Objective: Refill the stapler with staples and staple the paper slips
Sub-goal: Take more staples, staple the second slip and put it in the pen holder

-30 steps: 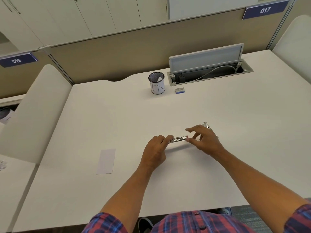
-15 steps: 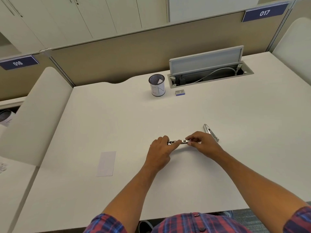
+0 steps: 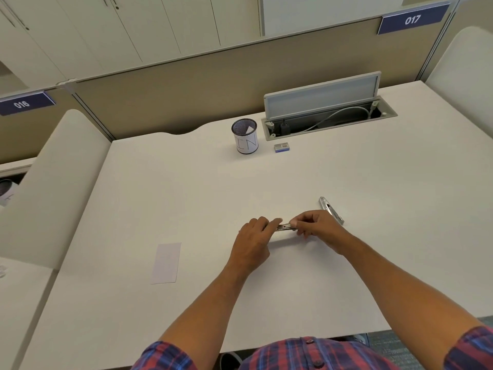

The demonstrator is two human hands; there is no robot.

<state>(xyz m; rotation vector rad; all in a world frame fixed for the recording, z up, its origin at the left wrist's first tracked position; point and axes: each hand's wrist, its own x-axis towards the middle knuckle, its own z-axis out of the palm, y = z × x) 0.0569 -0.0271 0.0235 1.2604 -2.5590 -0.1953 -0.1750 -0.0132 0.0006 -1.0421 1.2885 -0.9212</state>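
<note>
A metal stapler (image 3: pixel 286 226) lies level mid-desk; its opened arm (image 3: pixel 330 210) angles right; white slip (image 3: pixel 166 263) left.

desk (image 3: pixel 346 263) | paper slip (image 3: pixel 166 263) | cup (image 3: pixel 246 140) | staple box (image 3: pixel 281 147) | stapler part (image 3: pixel 330 210)

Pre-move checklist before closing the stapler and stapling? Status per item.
1. Stapler held by both hands, left hand and right hand: ok.
2. Staples seated in the channel: cannot tell, fingers cover it.
3. Stapler top part within reach, beside the right hand: ok.
4. Paper slip at the stapler: not ok, it lies apart, to the left.
5. Staple box on the desk, near the cup: ok.
</note>
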